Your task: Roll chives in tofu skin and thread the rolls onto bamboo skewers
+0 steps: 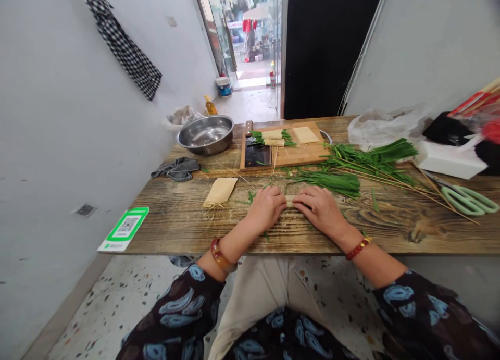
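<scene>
Roll (289,201) in the head view is pale tan, like the flat sheets (220,191) lying to its left. Only a short, plain stretch of it shows, between the two hands; its ends are hidden under them, so its full length and any filling cannot be told. It lies crosswise on the wooden surface (175,237), near the front edge and roughly in the middle.

The left hand (267,208) covers the roll's left end, its fingers bent and close together, gripping it. The right hand (319,208) does likewise at the right end, the thumb towards the middle.

Just beyond the right hand lies a bunch of greens (332,182), with a larger heap (371,157) behind it. On the board (299,154) are two similar tan rolls (273,138), greens poking out at their sides and thin sticks reaching towards the front. More tan sheets (305,135) lie to their right. Scissors (464,197) with pale green handles lie at the far right, a steel bowl (206,136) at the back left.
</scene>
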